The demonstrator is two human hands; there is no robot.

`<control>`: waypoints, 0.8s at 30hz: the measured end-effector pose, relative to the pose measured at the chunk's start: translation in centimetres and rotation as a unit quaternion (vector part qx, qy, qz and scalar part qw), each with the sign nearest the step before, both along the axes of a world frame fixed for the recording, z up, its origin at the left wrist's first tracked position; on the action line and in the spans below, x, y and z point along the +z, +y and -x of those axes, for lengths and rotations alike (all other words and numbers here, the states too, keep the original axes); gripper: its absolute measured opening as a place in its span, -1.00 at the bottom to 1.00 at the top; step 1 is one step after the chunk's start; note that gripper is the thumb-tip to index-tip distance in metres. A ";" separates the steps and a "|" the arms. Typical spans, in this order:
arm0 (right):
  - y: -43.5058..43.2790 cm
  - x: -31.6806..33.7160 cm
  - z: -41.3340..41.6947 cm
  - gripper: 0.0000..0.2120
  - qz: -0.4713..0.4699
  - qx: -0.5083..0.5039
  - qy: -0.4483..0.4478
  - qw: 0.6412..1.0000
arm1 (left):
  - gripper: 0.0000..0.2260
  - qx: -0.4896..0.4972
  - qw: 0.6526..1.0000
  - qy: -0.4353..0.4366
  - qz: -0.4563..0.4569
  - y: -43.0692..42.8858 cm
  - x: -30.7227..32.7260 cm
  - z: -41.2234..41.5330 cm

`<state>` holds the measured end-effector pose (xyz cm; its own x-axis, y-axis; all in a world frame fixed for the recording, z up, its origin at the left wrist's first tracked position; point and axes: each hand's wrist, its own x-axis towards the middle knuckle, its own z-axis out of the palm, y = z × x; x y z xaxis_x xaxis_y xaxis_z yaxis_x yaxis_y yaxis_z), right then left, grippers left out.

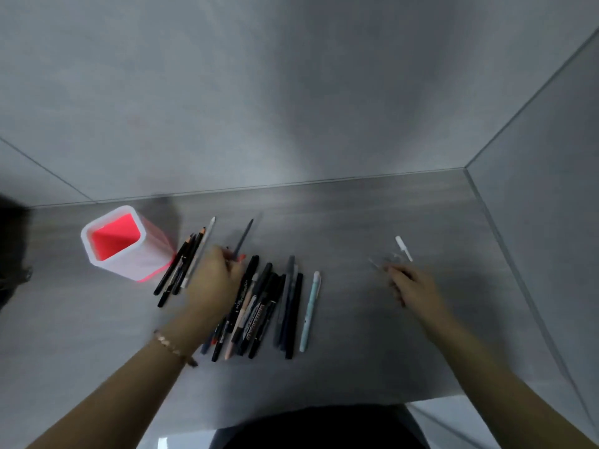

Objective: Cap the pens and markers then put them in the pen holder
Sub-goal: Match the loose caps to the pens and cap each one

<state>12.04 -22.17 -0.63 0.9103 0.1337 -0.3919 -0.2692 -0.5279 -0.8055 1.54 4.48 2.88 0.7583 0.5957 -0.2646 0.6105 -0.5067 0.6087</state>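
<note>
A white pen holder point(113, 239) with a pink-red inside stands at the left of the grey table. A row of dark pens and markers point(259, 306) lies in the middle, and a pale blue pen point(309, 311) lies at its right end. More thin dark pens point(181, 264) lie beside the holder. My left hand point(214, 280) rests on the row, its fingers closed on a thin dark pen point(243, 238) that points away. My right hand point(411, 286) is at the right, its fingers at several small clear caps point(384, 260); motion blur hides the grip. A white cap point(403, 248) lies just beyond.
The grey table point(356, 351) meets grey walls at the back and right. Its front edge runs just before my dark-clothed body. A dark blurred object point(13, 254) sits at the far left edge. A bracelet is on my left wrist.
</note>
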 end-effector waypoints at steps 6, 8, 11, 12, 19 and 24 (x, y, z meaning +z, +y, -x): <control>-1.3 -0.5 -2.2 -0.77 0.152 -0.030 -0.107 0.982 | -0.78 -0.042 0.987 0.002 0.157 -6.3 1.6 3.0; -1.3 -0.8 -2.9 -0.79 0.198 -0.003 -0.093 0.976 | -0.82 -0.038 0.979 0.004 0.199 -7.2 1.7 3.5; -0.8 -1.1 -3.2 -0.77 0.221 0.025 -0.073 0.972 | -0.88 -0.011 0.978 -0.009 0.209 -7.7 1.8 3.6; -0.6 -1.3 -3.3 -0.77 0.223 0.018 -0.074 0.972 | -0.87 -0.001 0.977 -0.016 0.212 -7.8 1.9 3.7; -0.4 0.2 -2.5 -0.80 0.097 -0.029 -0.044 0.994 | -0.87 0.046 0.958 -0.026 0.282 -7.9 3.1 4.3; 0.7 4.3 0.7 -0.84 -0.281 -0.107 0.144 0.943 | -0.85 0.060 0.933 -0.045 0.352 -8.5 4.2 4.7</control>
<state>11.38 -21.45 3.70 0.8063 0.2184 -0.5497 -0.5720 0.0513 -0.8186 -3.12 -4.04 7.12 0.7362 0.3796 -0.5603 0.5666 0.1069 0.8170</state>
